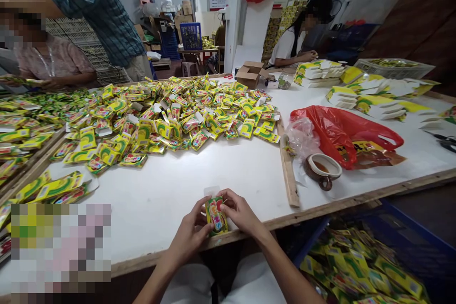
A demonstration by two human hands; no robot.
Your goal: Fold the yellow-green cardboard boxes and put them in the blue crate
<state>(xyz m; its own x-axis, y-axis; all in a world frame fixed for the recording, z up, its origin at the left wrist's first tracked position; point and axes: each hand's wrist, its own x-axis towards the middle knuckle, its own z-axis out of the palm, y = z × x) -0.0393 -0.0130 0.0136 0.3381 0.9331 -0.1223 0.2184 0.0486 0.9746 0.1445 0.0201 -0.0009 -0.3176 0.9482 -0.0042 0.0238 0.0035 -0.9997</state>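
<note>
Box (216,217) held at near edge of worktop (156,199), printed face up, pale flap (212,190) projecting at far end. Pinched between left hand (190,232) and right hand (241,210), thumbs laid on face, fingers curled around sides. Judged light, thin card, slick-coated, easily dented; best taken by long side edges, face left unpressed. Similar flat boxes heaped in pile (178,118) toward far edge. Worktop smooth, white, edged with rough wood. Glazed round mug (317,180), crinkled red bag (338,128) set beyond wooden strip (289,175), rightward.
</note>
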